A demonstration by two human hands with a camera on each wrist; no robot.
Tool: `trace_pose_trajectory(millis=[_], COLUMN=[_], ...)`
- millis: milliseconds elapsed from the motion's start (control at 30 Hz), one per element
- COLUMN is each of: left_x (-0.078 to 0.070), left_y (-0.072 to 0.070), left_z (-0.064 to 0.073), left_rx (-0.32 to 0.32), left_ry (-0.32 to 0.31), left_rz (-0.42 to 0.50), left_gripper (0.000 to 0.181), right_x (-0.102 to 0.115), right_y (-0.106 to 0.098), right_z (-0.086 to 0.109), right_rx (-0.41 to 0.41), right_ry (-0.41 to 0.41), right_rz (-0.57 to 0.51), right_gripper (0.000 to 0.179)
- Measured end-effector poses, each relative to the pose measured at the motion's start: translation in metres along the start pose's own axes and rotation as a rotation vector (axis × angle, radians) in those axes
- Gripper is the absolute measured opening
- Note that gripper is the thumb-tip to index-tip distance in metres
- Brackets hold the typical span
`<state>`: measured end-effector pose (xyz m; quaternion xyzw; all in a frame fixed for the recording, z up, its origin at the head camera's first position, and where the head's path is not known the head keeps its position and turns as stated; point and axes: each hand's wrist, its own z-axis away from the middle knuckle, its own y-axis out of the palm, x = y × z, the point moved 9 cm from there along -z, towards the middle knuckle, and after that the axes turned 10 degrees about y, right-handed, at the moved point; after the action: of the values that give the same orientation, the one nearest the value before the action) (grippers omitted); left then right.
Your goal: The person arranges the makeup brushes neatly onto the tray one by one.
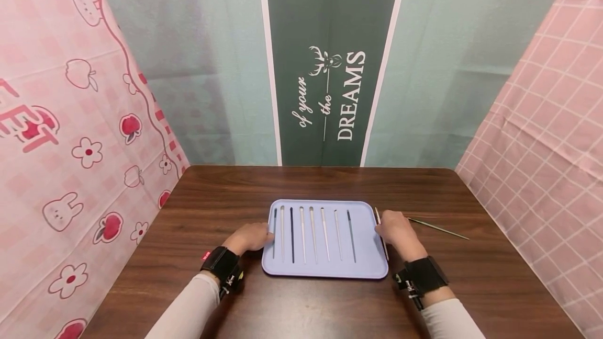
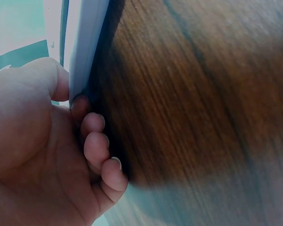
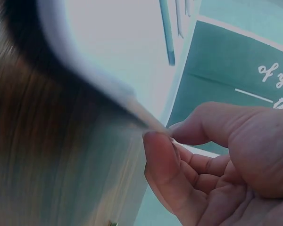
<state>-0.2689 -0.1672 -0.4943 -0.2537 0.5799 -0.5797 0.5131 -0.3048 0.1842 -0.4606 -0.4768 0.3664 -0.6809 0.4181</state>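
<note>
A pale lilac tray lies on the wooden table with several thin brushes laid side by side across it, tips away from me. My left hand holds the tray's left edge; in the left wrist view the thumb is on top of the rim and the curled fingers are beneath it. At the right edge, my right hand pinches a thin pale brush between thumb and forefinger. That brush lies along the tray's right rim, partly hidden behind the hand in the head view.
A thin green stick-like brush rests on the table to the right of my right hand. Green cloth with lettering hangs behind the table. Pink printed cloth hangs on the left, pink checked cloth on the right.
</note>
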Motion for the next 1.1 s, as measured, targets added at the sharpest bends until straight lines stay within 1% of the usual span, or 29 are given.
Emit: trace_pose_trajectory(millis=[200,400,567,767,1100], left_x=[-0.001,-0.004,-0.006,-0.005,-0.003], left_y=[-0.001,-0.003,-0.005,-0.004,-0.002], left_z=[0.000,0.001,0.002,0.002,0.001], left_rx=[-0.005,-0.009,-0.011,-0.007,-0.018], left_ry=[0.001,0.011,0.015,0.004,0.004], left_rz=[-0.005,-0.006,-0.010,-0.005,-0.012], left_gripper=[0.028,0.024,0.023,0.024,0.023], right_x=[0.010,0.023,0.031,0.033,0.038], right_y=[0.008,0.015,0.019,0.027,0.030], right_z=[0.000,-0.001,-0.002,-0.001,0.000], right_rx=[0.005,-0.008,-0.023,0.017,-0.010], right_ry=[0.026,-0.011,-0.040,-0.013,-0.063], right_rz=[-0.012,-0.003,0.039,0.020,0.060], right_gripper=[0.013,0.019,0.013,0.010,0.013])
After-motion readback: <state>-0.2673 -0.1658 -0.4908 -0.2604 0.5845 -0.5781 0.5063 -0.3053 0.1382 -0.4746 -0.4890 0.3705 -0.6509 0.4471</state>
